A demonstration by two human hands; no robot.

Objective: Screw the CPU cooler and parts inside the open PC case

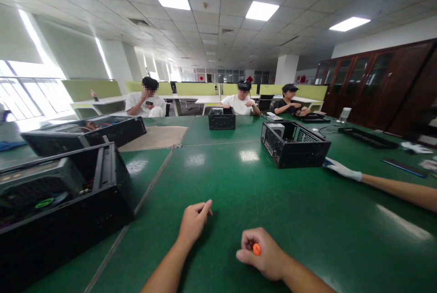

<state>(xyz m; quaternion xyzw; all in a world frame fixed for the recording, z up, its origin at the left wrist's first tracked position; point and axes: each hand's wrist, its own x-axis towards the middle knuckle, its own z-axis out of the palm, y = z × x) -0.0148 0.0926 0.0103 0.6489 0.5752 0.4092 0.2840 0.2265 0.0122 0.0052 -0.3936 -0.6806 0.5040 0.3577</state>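
1. Right hand (261, 254) is wrapped in a fist around an orange object (256, 249); only its rounded end shows, between the thumb and curled fingers.
2. Judging by that end, the orange object is probably light, stiff and hardly fragile, perhaps slippery if its surface is smooth; a full wrap round its body looks the surest hold.
3. Left hand (195, 222), ahead and to the left of the right one, is loosely curled. Nothing shows in it, but the palm is hidden, so I cannot tell whether it is empty.
4. Green desk (205, 179) spreads beneath and around both hands.
5. Left of the left hand stands a large open computer case (75, 243), with a second case (119, 136) beyond it.
6. Ahead and right of the right hand sits a third case (303, 155); a co-worker's gloved hand (343, 171) is at its near right corner, touching or just beside it.
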